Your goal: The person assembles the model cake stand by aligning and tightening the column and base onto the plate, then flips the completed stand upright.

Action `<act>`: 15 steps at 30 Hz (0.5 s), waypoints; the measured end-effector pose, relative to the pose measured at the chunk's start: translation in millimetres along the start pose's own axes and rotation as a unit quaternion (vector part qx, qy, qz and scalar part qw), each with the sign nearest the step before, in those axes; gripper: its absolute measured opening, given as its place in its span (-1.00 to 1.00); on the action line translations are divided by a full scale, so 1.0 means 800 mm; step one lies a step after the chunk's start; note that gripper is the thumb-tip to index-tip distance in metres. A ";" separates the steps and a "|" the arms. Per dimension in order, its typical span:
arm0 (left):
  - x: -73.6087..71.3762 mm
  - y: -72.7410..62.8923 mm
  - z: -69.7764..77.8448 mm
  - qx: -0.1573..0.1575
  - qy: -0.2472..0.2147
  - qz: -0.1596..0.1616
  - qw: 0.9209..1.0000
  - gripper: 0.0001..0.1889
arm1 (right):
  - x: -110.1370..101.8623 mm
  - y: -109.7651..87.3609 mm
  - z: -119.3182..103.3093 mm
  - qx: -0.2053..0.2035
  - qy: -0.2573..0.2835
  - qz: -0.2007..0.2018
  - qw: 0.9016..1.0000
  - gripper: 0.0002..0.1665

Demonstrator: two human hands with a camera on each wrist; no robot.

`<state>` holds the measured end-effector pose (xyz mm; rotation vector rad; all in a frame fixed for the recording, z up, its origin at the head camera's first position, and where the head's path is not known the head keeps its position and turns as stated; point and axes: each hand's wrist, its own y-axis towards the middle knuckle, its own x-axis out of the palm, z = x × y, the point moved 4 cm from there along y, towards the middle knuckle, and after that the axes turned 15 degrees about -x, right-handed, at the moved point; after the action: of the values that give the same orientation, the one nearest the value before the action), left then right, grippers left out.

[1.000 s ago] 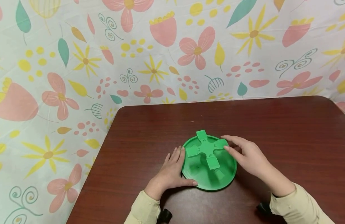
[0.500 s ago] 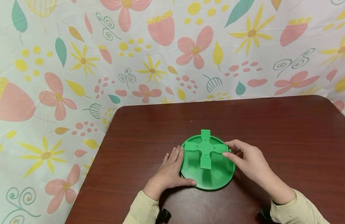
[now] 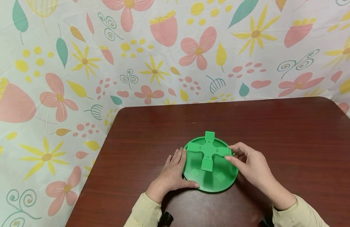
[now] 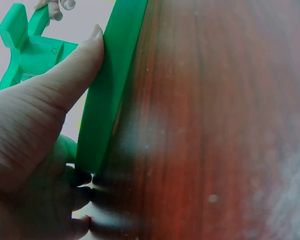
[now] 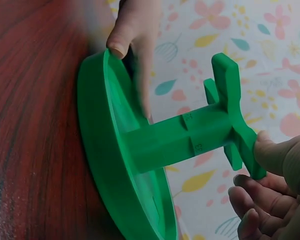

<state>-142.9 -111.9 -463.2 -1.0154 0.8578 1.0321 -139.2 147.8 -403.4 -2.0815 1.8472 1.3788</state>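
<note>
A green cross-shaped piece (image 3: 208, 150), its arms numbered 44 to 47, sits on top of a green post (image 5: 172, 140). The post rises from a round green base (image 3: 210, 186) with a raised rim, standing on the table. At the base's left side, my left hand (image 3: 172, 176) lies with spread, mostly straight fingers against the rim, the thumb reaching along the front edge. My right hand (image 3: 255, 164) pinches the cross piece's right arm between thumb and fingers. In the right wrist view, more numbers show on the post's side.
The brown wooden table (image 3: 146, 132) extends around the base on all sides. Behind and to the left hangs a white cloth (image 3: 141, 41) printed with flowers. Black straps (image 3: 166, 218) show near the cuffs.
The cross piece has turned a little clockwise, seen from above, its front arm swinging left. The right hand went with its right arm, slightly nearer the body. The left hand kept its place.
</note>
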 end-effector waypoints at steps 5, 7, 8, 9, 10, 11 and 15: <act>0.000 0.001 0.000 -0.001 0.008 0.003 1.000 0.40 | 0.002 -0.001 -0.001 0.001 -0.004 0.003 1.000 -0.70; 0.000 0.001 0.000 0.000 0.010 0.004 1.000 0.40 | 0.002 -0.001 -0.001 0.001 -0.004 0.004 1.000 -0.70; 0.000 0.001 0.000 0.000 0.011 0.004 1.000 0.40 | 0.002 -0.001 -0.001 0.002 -0.004 0.005 1.000 -0.70; 0.000 0.001 0.000 0.000 0.011 0.004 1.000 0.40 | 0.002 -0.001 -0.001 0.001 -0.004 0.006 1.000 -0.70; 0.000 0.001 -0.001 0.000 0.011 0.004 1.000 0.40 | 0.002 -0.002 -0.001 0.001 -0.005 0.006 1.000 -0.70; 0.000 0.001 -0.001 0.000 0.012 0.005 1.000 0.40 | 0.002 -0.002 -0.001 0.001 -0.004 0.007 1.000 -0.70; 0.001 0.001 0.000 0.002 0.008 0.003 1.000 0.40 | 0.001 -0.002 0.000 -0.005 0.009 0.003 1.000 -0.68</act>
<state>-143.1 -111.6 -463.9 -1.0183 0.8756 1.0282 -137.8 147.9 -404.7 -2.1027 1.8592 1.3777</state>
